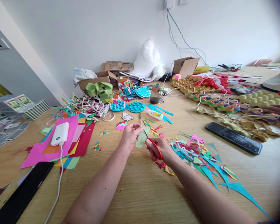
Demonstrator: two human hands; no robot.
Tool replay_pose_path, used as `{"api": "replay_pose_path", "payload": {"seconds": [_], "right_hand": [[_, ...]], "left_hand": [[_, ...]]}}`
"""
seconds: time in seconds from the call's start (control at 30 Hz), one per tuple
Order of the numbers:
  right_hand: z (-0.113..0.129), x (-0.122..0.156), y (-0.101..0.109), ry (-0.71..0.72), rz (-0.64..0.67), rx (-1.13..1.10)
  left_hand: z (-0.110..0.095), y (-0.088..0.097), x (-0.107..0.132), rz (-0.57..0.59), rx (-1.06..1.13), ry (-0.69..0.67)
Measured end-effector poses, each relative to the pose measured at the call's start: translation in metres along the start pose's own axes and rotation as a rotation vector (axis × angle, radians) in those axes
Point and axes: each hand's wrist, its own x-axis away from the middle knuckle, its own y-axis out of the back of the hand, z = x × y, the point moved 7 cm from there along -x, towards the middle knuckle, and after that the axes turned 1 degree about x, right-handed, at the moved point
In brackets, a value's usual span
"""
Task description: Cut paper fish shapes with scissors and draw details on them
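Note:
My left hand (130, 134) pinches a small pale green piece of paper (142, 138) above the wooden table (140, 189). My right hand (161, 150) is closed on red-handled scissors (154, 146), whose blades reach up into the green paper's edge. Both hands hang over the table's middle, close together. Coloured paper scraps (200, 158) lie just right of my right hand.
Sheets of coloured paper (67, 143) with a white power bank (60, 133) and its cable lie at the left, a black phone (23, 193) nearer. A glue bottle (155, 114), teal discs, a jar, boxes and egg cartons (224, 99) crowd the back. Another person's hand (276, 109) rests at far right.

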Motion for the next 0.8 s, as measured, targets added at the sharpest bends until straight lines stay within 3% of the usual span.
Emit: {"api": "replay_pose_path", "payload": {"seconds": [0.37, 0.8], "right_hand": [[0.0025, 0.0006, -0.0043, 0.002, 0.048, 0.013], [0.0077, 0.0016, -0.0062, 0.097, 0.099, -0.196]], "left_hand": [[-0.0032, 0.0048, -0.0031, -0.059, -0.006, -0.076], [-0.0003, 0.0008, 0.0009, -0.037, 0.259, 0.133]]}}
